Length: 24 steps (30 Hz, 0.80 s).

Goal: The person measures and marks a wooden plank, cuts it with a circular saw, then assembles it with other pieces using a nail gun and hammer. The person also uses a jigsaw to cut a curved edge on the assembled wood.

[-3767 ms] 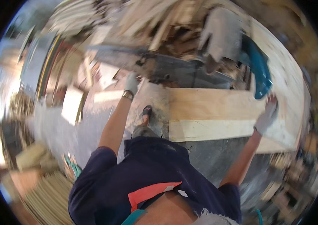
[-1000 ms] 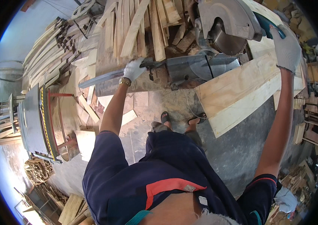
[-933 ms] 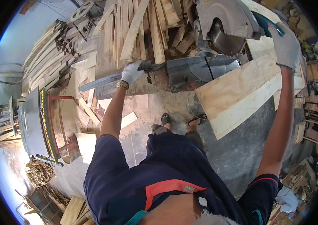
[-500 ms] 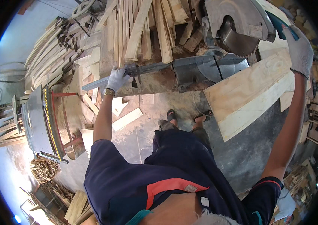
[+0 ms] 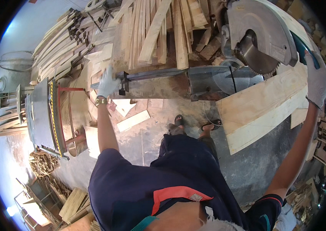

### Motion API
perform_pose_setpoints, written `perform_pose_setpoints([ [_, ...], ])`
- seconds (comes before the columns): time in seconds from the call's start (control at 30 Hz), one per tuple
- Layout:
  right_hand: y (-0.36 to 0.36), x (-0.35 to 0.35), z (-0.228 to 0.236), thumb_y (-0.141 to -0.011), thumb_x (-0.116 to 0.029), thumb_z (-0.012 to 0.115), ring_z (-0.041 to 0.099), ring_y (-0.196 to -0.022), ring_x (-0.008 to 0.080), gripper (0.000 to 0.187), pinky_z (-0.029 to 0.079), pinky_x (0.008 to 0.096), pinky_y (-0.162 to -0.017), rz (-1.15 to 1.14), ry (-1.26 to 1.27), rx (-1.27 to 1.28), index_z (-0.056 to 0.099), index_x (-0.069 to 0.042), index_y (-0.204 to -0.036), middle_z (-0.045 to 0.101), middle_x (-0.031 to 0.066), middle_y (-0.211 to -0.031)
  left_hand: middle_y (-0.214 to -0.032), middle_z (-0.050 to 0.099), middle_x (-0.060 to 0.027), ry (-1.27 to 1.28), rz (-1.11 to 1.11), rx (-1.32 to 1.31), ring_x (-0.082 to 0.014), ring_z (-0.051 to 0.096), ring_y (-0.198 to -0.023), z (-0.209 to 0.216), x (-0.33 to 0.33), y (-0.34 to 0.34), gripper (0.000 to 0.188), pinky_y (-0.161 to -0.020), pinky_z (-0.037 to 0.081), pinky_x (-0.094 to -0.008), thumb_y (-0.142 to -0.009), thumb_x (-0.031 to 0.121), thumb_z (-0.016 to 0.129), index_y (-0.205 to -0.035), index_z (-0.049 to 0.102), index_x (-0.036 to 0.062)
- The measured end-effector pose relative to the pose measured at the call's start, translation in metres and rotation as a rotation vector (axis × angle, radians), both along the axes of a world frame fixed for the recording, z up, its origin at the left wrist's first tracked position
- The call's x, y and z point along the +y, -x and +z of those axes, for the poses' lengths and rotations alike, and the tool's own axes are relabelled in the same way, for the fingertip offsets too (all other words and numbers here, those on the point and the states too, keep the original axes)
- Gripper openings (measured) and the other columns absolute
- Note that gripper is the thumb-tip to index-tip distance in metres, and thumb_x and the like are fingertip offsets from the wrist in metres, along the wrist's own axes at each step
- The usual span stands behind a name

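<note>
My right hand [image 5: 319, 79], in a pale work glove, is wrapped round the teal handle [image 5: 303, 48] of a large grey mitre saw [image 5: 261, 29]. The toothed saw blade [image 5: 258, 56] hangs raised above the round slotted saw table [image 5: 224, 79]. Far to the left, my gloved left hand [image 5: 109, 82] lies over the end of the metal rail [image 5: 151, 74] that runs out from the saw table. Its fingers are spread and a little blurred, with nothing visible in them. Beside it, on the rail, sits a dark stop block [image 5: 123, 82].
Long wooden strips [image 5: 155, 32] are stacked behind the rail. A pale plywood panel [image 5: 263, 107] leans in front of the saw table at right. Offcuts [image 5: 133, 121] lie on the floor near my feet. A grey machine with a red frame [image 5: 42, 115] stands at left.
My left hand's fingers have spread out, and the hand stays beside the stop block. My right hand keeps its grip on the saw handle. The view has shifted slightly.
</note>
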State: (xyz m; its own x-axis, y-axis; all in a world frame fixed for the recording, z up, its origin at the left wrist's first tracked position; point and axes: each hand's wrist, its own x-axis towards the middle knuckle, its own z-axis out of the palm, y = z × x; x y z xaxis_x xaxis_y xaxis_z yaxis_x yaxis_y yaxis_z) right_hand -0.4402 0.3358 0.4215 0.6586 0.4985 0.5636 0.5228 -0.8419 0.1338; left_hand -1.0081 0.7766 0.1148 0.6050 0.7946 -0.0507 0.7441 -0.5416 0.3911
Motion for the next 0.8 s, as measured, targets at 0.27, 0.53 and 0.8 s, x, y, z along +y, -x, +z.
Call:
perform_pose_setpoints([
  [0.27,0.004,0.002,0.001,-0.093,-0.055,0.067,0.073,-0.106,0.0321,0.052,0.055,0.0390,-0.090,-0.030,-0.019,-0.001,0.077,-0.012,-0.121,0.075,0.0155,-0.115,-0.124,0.057,-0.0336,-0.243,0.768,-0.703,-0.0486,0.053,-0.118,-0.038,-0.060,-0.175,0.039,-0.103,0.040,-0.0519,-0.101,0.027,0.050,-0.120,0.052,-0.0071],
  [0.53,0.018,0.010,0.005,-0.094,-0.050,0.068,0.071,-0.108,0.0336,0.050,0.054,0.0385,-0.092,-0.016,-0.073,0.021,0.075,-0.009,-0.122,0.074,0.0172,-0.116,-0.113,0.064,-0.0267,-0.515,0.890,-0.924,-0.0472,0.058,-0.108,-0.051,-0.039,-0.241,0.040,-0.094,0.044,-0.0542,-0.097,0.030,0.045,-0.113,0.062,-0.0025],
  [0.8,0.010,0.007,0.001,-0.093,-0.048,0.070,0.072,-0.108,0.0325,0.048,0.054,0.0390,-0.092,-0.012,-0.073,0.019,0.076,-0.010,-0.122,0.075,0.0165,-0.115,-0.128,0.058,-0.0249,-0.520,0.818,-0.728,-0.0440,0.051,-0.124,-0.042,-0.047,-0.222,0.043,-0.106,0.037,-0.0568,-0.089,0.023,0.065,-0.124,0.059,-0.0004],
])
